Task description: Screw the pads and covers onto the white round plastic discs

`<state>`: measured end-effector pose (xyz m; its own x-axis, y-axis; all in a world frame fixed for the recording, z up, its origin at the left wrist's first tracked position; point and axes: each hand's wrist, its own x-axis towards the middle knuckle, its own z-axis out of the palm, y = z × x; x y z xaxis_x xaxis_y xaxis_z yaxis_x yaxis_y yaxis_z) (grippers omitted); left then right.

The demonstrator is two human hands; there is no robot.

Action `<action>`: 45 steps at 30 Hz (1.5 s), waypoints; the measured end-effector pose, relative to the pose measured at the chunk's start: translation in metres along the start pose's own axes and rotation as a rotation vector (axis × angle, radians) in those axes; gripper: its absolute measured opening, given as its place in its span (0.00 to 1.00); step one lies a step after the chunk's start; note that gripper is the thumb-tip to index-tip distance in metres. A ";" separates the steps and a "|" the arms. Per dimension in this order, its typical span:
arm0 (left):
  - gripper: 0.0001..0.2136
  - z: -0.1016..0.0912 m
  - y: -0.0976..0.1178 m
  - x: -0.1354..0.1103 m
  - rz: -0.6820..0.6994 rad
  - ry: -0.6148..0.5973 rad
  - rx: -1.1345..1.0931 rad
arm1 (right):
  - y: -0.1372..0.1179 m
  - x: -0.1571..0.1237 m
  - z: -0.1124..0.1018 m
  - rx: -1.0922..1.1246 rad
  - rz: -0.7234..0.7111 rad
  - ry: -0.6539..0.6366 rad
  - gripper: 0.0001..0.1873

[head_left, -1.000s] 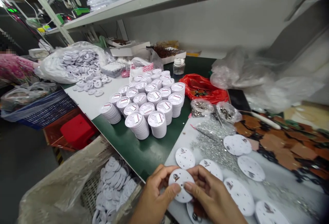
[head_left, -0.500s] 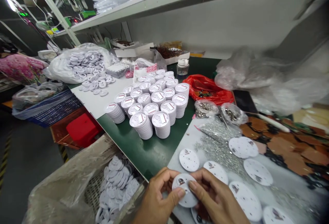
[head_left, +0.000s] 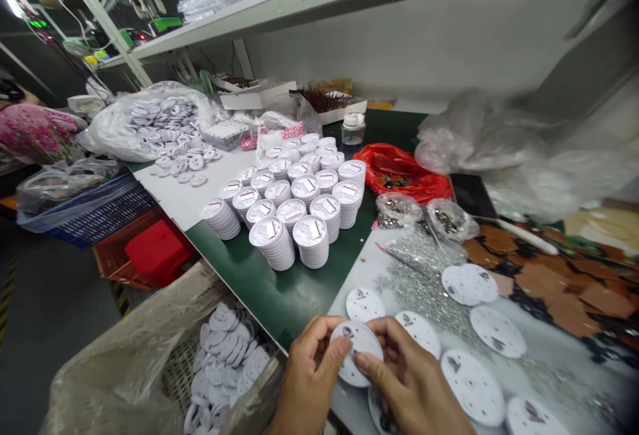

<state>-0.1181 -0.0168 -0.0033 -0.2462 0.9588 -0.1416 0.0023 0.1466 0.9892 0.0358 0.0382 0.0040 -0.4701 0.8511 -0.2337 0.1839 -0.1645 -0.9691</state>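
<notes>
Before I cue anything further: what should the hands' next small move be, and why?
Perhaps the right hand should lift its thumb slightly while the left hand steadies the white disc: both thumbs lie on its face, partly hiding it, so what sits beneath them can't be seen.

A round white disc [head_left: 368, 343] is sitting tilted between the left hand [head_left: 310, 370] and right hand [head_left: 412, 376]; both thumbs [head_left: 333, 359] are partly covering its face, a small dark print [head_left: 348, 332] showing near the rim.
</notes>
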 end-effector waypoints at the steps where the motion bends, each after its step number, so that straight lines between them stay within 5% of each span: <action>1: 0.17 0.000 0.000 0.000 -0.012 -0.026 -0.087 | 0.000 0.002 -0.002 0.041 0.037 -0.013 0.15; 6: 0.21 -0.001 -0.004 -0.003 -0.079 -0.086 -0.200 | 0.009 0.002 -0.002 0.063 -0.051 0.000 0.16; 11: 0.15 -0.001 -0.011 -0.004 -0.003 0.021 -0.040 | 0.015 -0.002 0.006 -0.134 -0.099 0.084 0.17; 16: 0.19 -0.011 -0.008 -0.003 -0.070 -0.119 -0.125 | 0.009 -0.002 0.002 0.105 0.060 -0.052 0.23; 19: 0.21 -0.013 -0.005 -0.005 -0.122 -0.096 -0.156 | 0.011 -0.002 0.003 0.180 0.095 -0.092 0.27; 25: 0.22 -0.016 -0.003 -0.010 -0.186 -0.047 -0.081 | 0.024 -0.014 0.010 -0.058 -0.046 -0.083 0.25; 27: 0.22 -0.023 -0.007 -0.009 -0.184 -0.036 -0.013 | 0.026 -0.016 -0.003 -0.328 -0.248 0.015 0.23; 30: 0.21 -0.030 -0.019 -0.002 -0.092 0.028 0.209 | 0.023 -0.008 -0.051 -0.807 -0.526 0.245 0.24; 33: 0.18 -0.028 -0.027 0.004 0.022 0.052 0.411 | 0.020 0.013 -0.109 -1.109 -0.505 0.521 0.19; 36: 0.17 -0.022 -0.028 0.007 0.130 0.033 0.530 | 0.024 0.038 -0.146 -1.141 -0.443 0.597 0.13; 41: 0.20 -0.023 -0.022 0.005 0.257 0.154 0.618 | 0.021 0.048 -0.154 -1.082 -0.403 0.618 0.13; 45: 0.16 -0.005 -0.018 -0.007 0.354 0.164 0.588 | -0.002 0.020 -0.126 -0.932 -0.372 0.601 0.22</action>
<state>-0.1216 -0.0269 -0.0201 -0.2767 0.9309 0.2384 0.6210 -0.0161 0.7836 0.1347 0.1186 0.0110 -0.1899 0.9098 0.3690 0.8006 0.3611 -0.4783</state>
